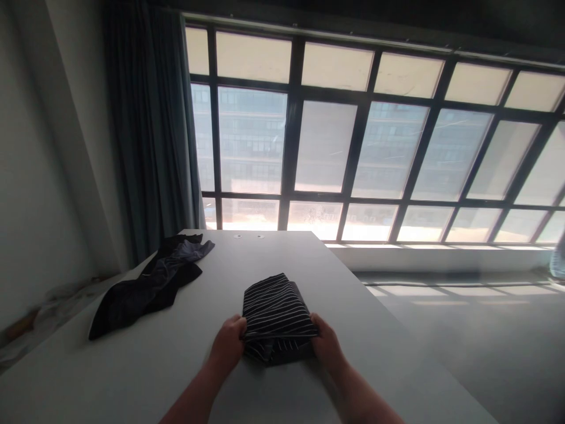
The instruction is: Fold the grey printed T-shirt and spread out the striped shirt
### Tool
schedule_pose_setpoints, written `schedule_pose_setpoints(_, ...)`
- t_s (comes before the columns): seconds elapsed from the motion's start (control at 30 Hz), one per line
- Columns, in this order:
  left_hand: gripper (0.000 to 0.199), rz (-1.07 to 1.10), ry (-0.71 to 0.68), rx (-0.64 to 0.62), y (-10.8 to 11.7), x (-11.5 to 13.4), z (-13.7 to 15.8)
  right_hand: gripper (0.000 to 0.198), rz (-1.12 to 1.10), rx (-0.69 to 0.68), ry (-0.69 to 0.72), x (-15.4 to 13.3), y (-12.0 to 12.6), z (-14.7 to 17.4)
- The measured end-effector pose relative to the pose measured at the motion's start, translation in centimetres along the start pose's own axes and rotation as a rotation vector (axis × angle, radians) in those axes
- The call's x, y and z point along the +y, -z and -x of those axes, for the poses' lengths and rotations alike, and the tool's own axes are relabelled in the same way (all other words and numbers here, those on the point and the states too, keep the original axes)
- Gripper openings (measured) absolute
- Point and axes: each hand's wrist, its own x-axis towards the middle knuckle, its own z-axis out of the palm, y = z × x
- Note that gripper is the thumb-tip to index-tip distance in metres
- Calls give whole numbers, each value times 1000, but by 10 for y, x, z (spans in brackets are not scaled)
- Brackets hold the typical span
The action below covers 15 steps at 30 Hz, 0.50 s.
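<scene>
A black garment with thin white stripes (276, 309) lies folded into a compact bundle on the white table (265, 253). My left hand (230, 341) is closed on its left near corner. Its right near corner is pinched by my right hand (326, 341). The near edge is lifted a little, and folded layers show beneath it. I cannot tell what kind of garment it is.
Dark crumpled clothing (152, 282) lies along the table's left side. Two small round fittings sit near the far edge. Beyond stand a dark curtain (152, 129) and a wide window (326, 147). Clear plastic wrapping (62, 309) lies left of the table; floor shows at right.
</scene>
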Motion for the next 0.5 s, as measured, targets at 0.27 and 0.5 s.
schedule_pose_setpoints(0.27,6,49,199,307,36,-26,-4,29,110,145,160,-24,14,10)
schedule_pose_setpoints(0.5,16,204,240,339,31,-39,-7,52,-308,22,-399,-1,20,9)
